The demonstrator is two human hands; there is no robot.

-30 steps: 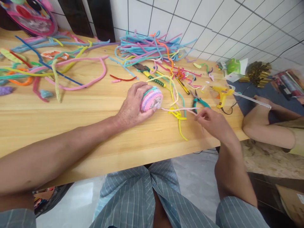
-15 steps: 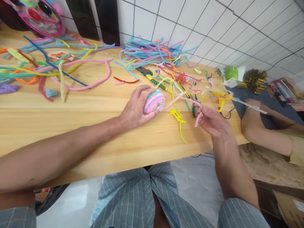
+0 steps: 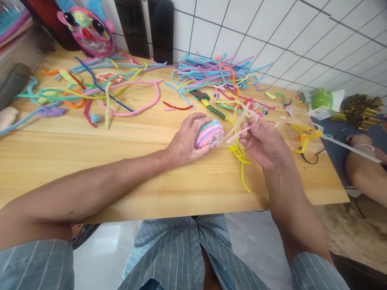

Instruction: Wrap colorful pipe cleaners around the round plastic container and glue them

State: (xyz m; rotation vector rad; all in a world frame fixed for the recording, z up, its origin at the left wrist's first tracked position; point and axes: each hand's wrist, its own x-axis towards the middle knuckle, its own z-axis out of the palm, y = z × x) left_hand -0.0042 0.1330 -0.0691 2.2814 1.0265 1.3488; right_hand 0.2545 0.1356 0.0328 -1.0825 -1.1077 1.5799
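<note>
My left hand [image 3: 188,139] is wrapped round a disc-shaped piece wound with pipe cleaners [image 3: 209,135] in pink, purple and teal, held just over the table. A pale pink pipe cleaner [image 3: 238,135] runs from that piece to my right hand [image 3: 262,139], whose fingers pinch it. The exact grip point is blurred. Below and between the hands lies a knotted yellow pipe cleaner [image 3: 242,161]. Beyond them rest pliers [image 3: 216,112] with green and yellow handles.
Loose pipe cleaners [image 3: 159,94] spread over the left of the wooden table [image 3: 145,181]; a thick bundle [image 3: 208,72] lies at the wall. A yellow glue gun [image 3: 304,137] sits right. A decorated face figure [image 3: 92,34] stands back left. Another person's arm [image 3: 365,169] is at far right.
My right hand has come left, closer to the wound piece, and the pink pipe cleaner between the hands is now slack and bent. My left hand keeps its hold. The camera view has shifted left.
</note>
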